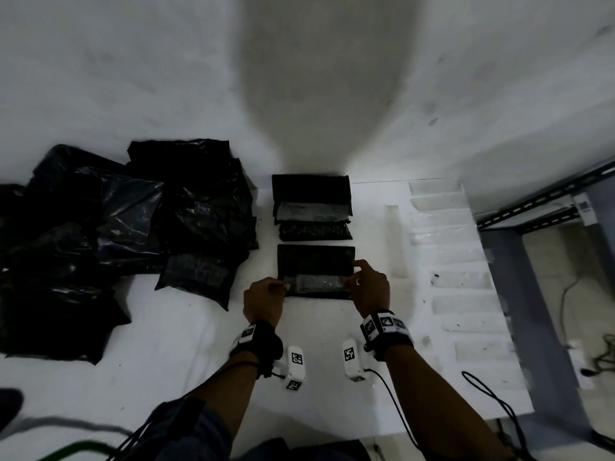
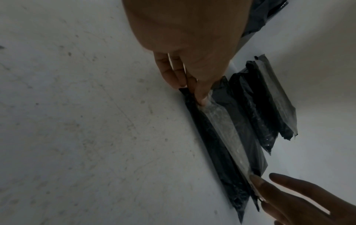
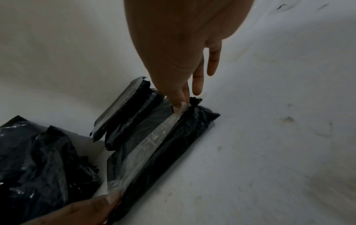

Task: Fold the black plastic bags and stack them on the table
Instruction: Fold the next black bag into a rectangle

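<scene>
A folded black plastic bag (image 1: 316, 262) lies flat on the white table (image 1: 186, 341) in front of me. A pale, shiny strip (image 1: 314, 282) runs along its near flap. My left hand (image 1: 283, 287) pinches the strip's left end (image 2: 207, 99). My right hand (image 1: 351, 281) pinches the right end (image 3: 180, 108) between thumb and forefinger, with the other fingers straight. Just beyond lies a stack of folded black bags (image 1: 311, 197). A loose heap of unfolded black bags (image 1: 116, 227) covers the left of the table.
Several clear, pale strips (image 1: 459, 281) lie in rows on the right part of the table. Past the table's right edge stands a grey metal rack (image 1: 532, 207), with cables (image 1: 492, 397) trailing over the edge. A white wall (image 1: 316, 78) rises behind.
</scene>
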